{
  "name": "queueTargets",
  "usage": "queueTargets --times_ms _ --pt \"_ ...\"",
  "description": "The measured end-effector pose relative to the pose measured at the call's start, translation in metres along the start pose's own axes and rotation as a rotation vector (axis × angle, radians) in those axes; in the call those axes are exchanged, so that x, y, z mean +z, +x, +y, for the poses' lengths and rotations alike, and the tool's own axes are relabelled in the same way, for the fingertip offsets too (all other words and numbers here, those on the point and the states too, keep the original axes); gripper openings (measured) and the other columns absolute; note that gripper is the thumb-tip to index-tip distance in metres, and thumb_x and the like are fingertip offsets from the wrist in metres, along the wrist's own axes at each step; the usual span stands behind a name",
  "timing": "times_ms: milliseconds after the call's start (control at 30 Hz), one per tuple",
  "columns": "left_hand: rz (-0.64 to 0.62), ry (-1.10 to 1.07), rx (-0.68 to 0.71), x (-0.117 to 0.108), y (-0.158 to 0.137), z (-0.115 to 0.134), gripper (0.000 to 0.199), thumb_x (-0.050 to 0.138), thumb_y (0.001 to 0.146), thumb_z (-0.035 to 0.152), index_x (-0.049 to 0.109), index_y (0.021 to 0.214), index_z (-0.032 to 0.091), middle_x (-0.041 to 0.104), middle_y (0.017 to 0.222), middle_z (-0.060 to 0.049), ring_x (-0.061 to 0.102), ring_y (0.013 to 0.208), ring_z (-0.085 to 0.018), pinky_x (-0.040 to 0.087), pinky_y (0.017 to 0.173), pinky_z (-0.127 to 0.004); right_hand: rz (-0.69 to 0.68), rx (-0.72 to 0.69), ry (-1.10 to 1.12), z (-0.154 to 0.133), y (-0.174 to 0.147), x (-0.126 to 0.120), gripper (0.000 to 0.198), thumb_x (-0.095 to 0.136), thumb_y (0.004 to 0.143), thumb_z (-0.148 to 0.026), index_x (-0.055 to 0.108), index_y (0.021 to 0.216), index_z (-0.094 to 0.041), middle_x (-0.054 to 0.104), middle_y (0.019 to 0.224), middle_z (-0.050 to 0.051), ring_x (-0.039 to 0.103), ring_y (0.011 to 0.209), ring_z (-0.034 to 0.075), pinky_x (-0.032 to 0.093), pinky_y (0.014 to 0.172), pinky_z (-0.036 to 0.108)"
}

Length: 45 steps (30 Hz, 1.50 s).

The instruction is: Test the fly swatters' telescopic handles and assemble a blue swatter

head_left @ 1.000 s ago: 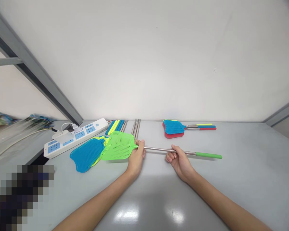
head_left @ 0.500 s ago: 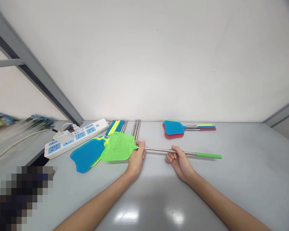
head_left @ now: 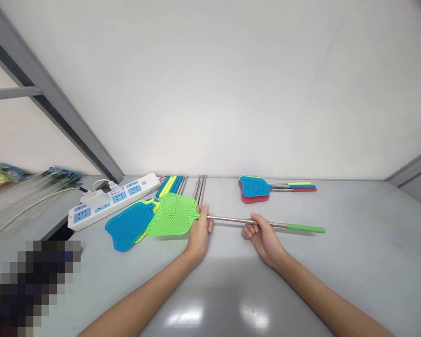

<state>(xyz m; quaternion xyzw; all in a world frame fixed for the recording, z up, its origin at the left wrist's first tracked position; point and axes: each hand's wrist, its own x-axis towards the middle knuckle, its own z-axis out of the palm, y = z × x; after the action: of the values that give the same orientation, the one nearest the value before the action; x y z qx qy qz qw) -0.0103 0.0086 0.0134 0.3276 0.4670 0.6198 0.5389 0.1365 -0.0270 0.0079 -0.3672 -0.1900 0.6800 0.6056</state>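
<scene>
A green fly swatter (head_left: 175,214) stretches across the middle of the view, its perforated head to the left and its green grip to the right. My left hand (head_left: 199,231) is closed around the neck, where the head meets the metal rod. Further along, my right hand (head_left: 263,235) pinches the rod between thumb and fingers. Behind the green head, partly covered by it, lie a blue swatter head (head_left: 130,225) and a yellow swatter head (head_left: 143,234). Several metal rods (head_left: 199,188) and blue and yellow grips (head_left: 171,186) rest near the wall.
At the back right lies a stack of blue, red and yellow swatters (head_left: 255,187). A white power strip (head_left: 114,202) with plugs sits at the left. Plastic-wrapped packs (head_left: 35,185) are beyond it. A wall (head_left: 252,93) closes off the back of the grey table (head_left: 354,243).
The whole view has shifted very slightly. Both hands keep the same hold on the green fly swatter, with no other visible change.
</scene>
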Motion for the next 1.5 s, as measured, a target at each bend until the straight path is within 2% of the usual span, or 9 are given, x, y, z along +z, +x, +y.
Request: queueTargets --times_ms 167,400,500,633,767,933,1100,1333,1500 --pt "0.013 0.054 0.012 0.0 0.0 0.0 0.027 0.055 0.068 0.04 0.039 0.065 0.018 0.033 0.051 0.008 0.024 0.033 -0.003 0.019 0.035 -0.02 -0.002 0.001 0.022 0.001 0.0 0.001 0.036 0.056 0.069 -0.03 0.034 0.043 -0.019 0.031 0.043 -0.005 0.036 0.044 0.01 0.03 0.049 0.028" --pt "0.026 0.101 -0.016 0.0 0.0 -0.001 0.029 0.055 0.067 0.042 0.038 0.061 0.019 0.029 0.046 0.009 0.025 0.032 -0.004 0.019 0.036 -0.021 0.003 0.001 0.016 0.001 0.001 -0.001 0.037 0.055 0.07 -0.031 0.033 0.044 -0.019 0.03 0.043 -0.005 0.035 0.044 0.01 0.031 0.049 0.027" --pt "0.002 0.013 -0.016 0.0 0.0 0.0 0.031 0.054 0.068 0.04 0.035 0.058 0.019 0.026 0.045 0.009 0.024 0.033 -0.004 0.02 0.036 -0.02 -0.007 0.002 0.012 0.0 0.001 -0.001 0.037 0.054 0.071 -0.031 0.033 0.044 -0.018 0.031 0.044 -0.005 0.036 0.045 0.01 0.031 0.049 0.027" --pt "-0.079 -0.201 -0.016 0.0 0.001 0.004 0.03 0.045 0.072 0.041 0.033 0.057 0.019 0.029 0.047 0.007 0.025 0.034 -0.005 0.024 0.036 -0.019 -0.004 -0.01 -0.02 0.001 0.0 0.0 0.038 0.054 0.071 -0.033 0.033 0.043 -0.019 0.031 0.044 -0.004 0.036 0.045 0.01 0.03 0.049 0.027" --pt "-0.095 -0.243 -0.033 -0.001 0.002 0.005 0.027 0.041 0.073 0.04 0.033 0.058 0.019 0.03 0.046 0.007 0.027 0.034 -0.005 0.026 0.037 -0.019 -0.023 -0.047 -0.057 0.002 -0.001 0.002 0.037 0.055 0.071 -0.033 0.035 0.043 -0.018 0.03 0.044 -0.004 0.036 0.044 0.01 0.029 0.049 0.027" --pt "-0.121 -0.221 0.015 0.0 0.0 0.002 0.027 0.04 0.075 0.037 0.032 0.055 0.019 0.029 0.043 0.007 0.027 0.033 -0.006 0.026 0.037 -0.018 -0.178 -0.086 -0.157 0.0 -0.005 0.003 0.042 0.046 0.076 -0.037 0.042 0.039 -0.017 0.035 0.042 -0.002 0.037 0.044 0.011 0.029 0.05 0.027" --pt "-0.067 -0.158 0.1 -0.002 -0.005 0.0 0.028 0.035 0.076 0.037 0.034 0.055 0.019 0.029 0.041 0.007 0.028 0.033 -0.007 0.026 0.034 -0.018 -0.319 -0.04 -0.278 -0.002 -0.011 0.003 0.049 0.039 0.077 -0.045 0.046 0.037 -0.017 0.043 0.043 0.002 0.042 0.045 0.014 0.032 0.052 0.029" --pt "-0.062 -0.215 0.183 -0.002 -0.014 0.001 0.026 0.038 0.077 0.038 0.035 0.058 0.02 0.03 0.041 0.007 0.029 0.033 -0.007 0.026 0.034 -0.019 -0.376 0.022 -0.309 -0.005 -0.014 0.002 0.05 0.035 0.077 -0.049 0.048 0.04 -0.017 0.048 0.045 0.003 0.044 0.046 0.015 0.034 0.054 0.03" --pt "-0.072 -0.251 0.186 -0.001 -0.02 0.002 0.027 0.036 0.078 0.036 0.032 0.058 0.02 0.029 0.039 0.007 0.029 0.033 -0.008 0.027 0.037 -0.02 -0.4 0.019 -0.311 -0.004 -0.015 0.002 0.052 0.03 0.08 -0.045 0.049 0.041 -0.017 0.048 0.045 0.003 0.045 0.046 0.015 0.035 0.054 0.031"
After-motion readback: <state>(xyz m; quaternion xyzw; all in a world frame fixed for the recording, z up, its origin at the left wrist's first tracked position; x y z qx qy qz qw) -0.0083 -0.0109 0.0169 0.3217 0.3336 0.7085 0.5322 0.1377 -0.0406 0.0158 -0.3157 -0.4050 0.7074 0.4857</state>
